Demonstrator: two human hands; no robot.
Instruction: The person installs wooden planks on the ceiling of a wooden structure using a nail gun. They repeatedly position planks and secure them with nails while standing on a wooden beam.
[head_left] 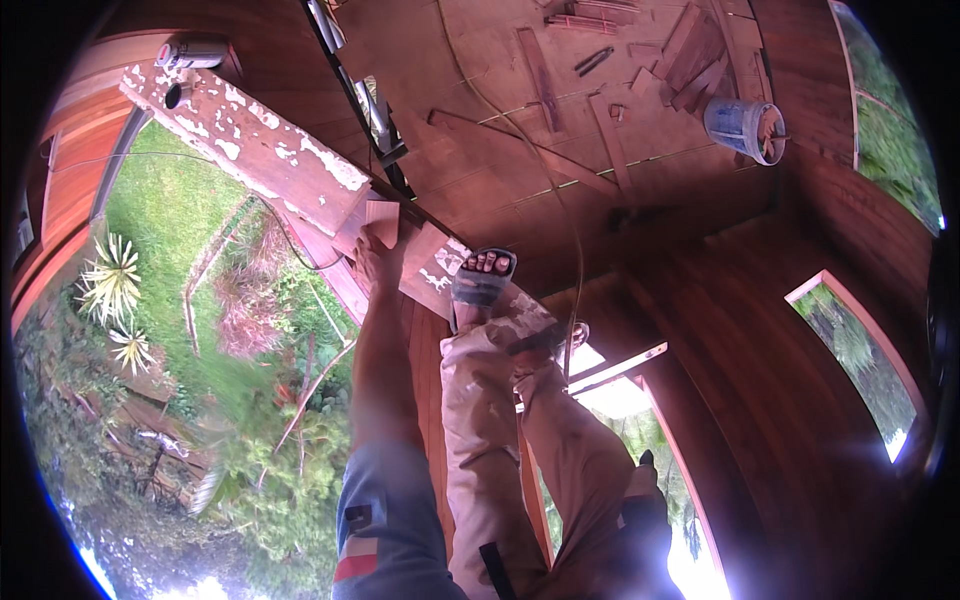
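Note:
My left arm reaches forward, and my left hand (378, 262) grips the near edge of a small reddish wooden block (382, 218). The block rests at a bare wood section of a long plank with flaking white paint (270, 150). My sandalled left foot (482, 280) stands on the same plank, just right of the block. At the lower right, beside my bent knee, a dark sleeve and what seems to be my right hand (640, 484) show in shadow. Its fingers cannot be made out, and a small dark tip (647, 458) juts above it.
A metal can (192, 55) and a dark cup (178, 95) sit at the plank's far left end. Far below on the left lies a garden (160, 190). Wood offcuts (605, 140), a bucket (745, 130) and a cable (510, 120) are on the floor below right.

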